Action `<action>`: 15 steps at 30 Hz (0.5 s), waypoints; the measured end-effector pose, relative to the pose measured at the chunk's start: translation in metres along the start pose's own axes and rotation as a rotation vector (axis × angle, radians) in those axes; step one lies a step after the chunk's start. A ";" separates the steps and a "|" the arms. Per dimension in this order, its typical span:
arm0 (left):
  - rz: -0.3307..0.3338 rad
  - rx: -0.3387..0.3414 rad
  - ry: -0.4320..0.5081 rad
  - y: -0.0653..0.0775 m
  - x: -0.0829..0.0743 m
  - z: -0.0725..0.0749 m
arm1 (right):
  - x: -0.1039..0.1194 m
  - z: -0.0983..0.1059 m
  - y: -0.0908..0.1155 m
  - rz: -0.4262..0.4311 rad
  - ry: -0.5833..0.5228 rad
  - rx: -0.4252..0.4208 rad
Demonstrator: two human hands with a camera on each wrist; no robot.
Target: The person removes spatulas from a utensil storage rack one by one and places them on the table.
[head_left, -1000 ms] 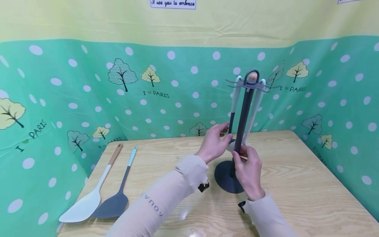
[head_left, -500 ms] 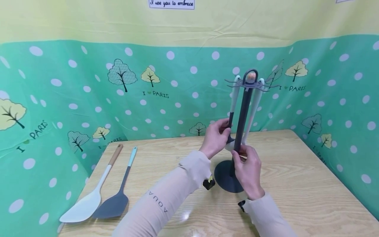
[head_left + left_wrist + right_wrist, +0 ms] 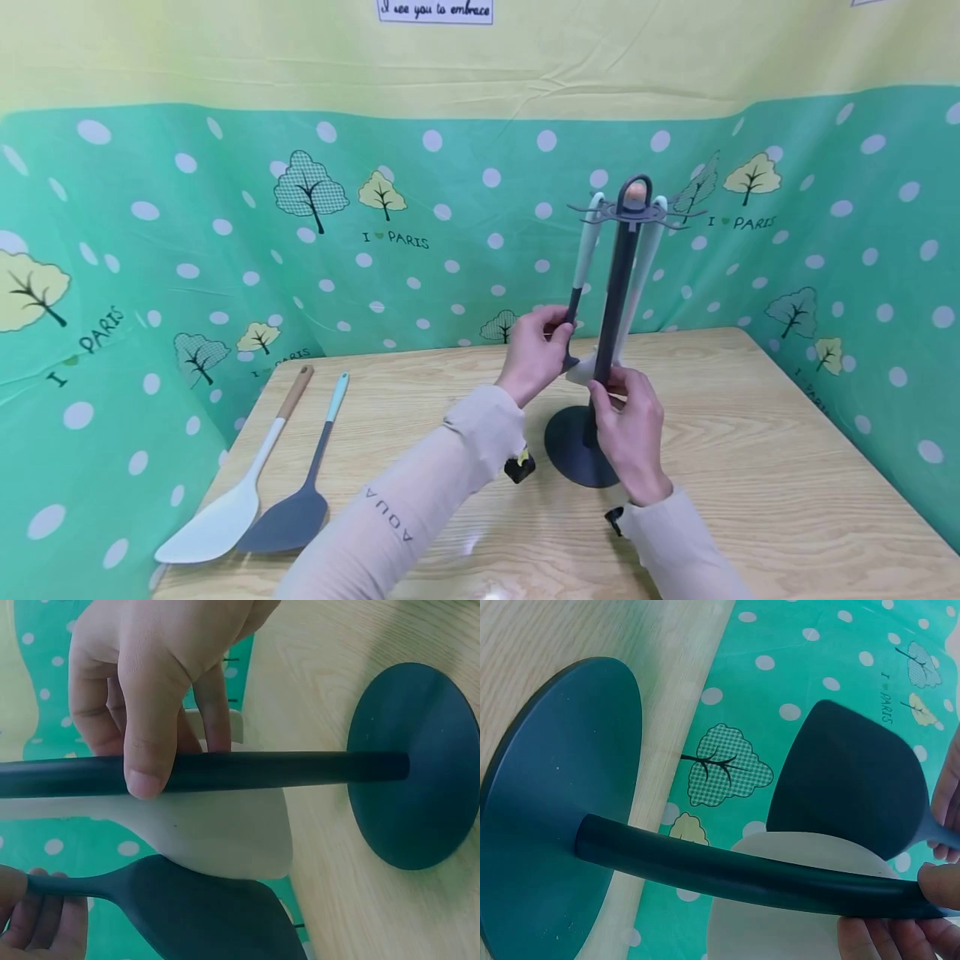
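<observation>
In the head view a dark utensil stand (image 3: 618, 308) rises from its round base (image 3: 576, 446), with hooks at the top. My left hand (image 3: 528, 354) pinches the dark neck of a spatula whose light mint handle (image 3: 587, 242) hangs at the hooks. In the left wrist view the dark spatula blade (image 3: 202, 907) overlaps a white, spatula-like blade (image 3: 217, 832) behind the pole. A second pale handle (image 3: 647, 258) hangs behind the pole's right side. My right hand (image 3: 630, 433) grips the pole low down, thumb in front and fingers behind.
Two more turners lie on the wooden table (image 3: 405, 400) at the left: a white one (image 3: 213, 521) with a brown handle and a dark grey one (image 3: 288, 521) with a mint handle. A green dotted cloth (image 3: 450, 250) hangs behind and at both sides.
My left hand has moved up the dark spatula's neck and then left, swinging its lower end away from the pole. My right hand keeps its place on the pole.
</observation>
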State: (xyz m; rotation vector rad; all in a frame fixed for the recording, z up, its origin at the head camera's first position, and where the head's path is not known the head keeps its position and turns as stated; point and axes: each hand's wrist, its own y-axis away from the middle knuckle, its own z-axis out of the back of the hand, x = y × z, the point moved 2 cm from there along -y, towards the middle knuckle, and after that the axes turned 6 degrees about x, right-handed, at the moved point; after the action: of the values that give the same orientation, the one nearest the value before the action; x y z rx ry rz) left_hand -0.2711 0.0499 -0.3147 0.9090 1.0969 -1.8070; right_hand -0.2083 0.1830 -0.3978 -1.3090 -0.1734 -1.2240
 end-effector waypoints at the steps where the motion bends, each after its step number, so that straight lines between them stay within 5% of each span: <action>1: -0.002 0.002 0.004 0.001 0.000 0.001 | 0.000 0.000 0.000 0.001 0.002 -0.002; 15: -0.035 0.038 0.041 0.012 0.000 0.011 | 0.000 0.000 0.000 -0.017 0.022 -0.002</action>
State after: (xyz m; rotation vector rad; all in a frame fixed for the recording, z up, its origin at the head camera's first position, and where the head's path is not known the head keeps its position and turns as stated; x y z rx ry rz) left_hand -0.2623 0.0367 -0.3147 0.9583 1.1134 -1.8507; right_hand -0.2084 0.1828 -0.3981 -1.2975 -0.1679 -1.2532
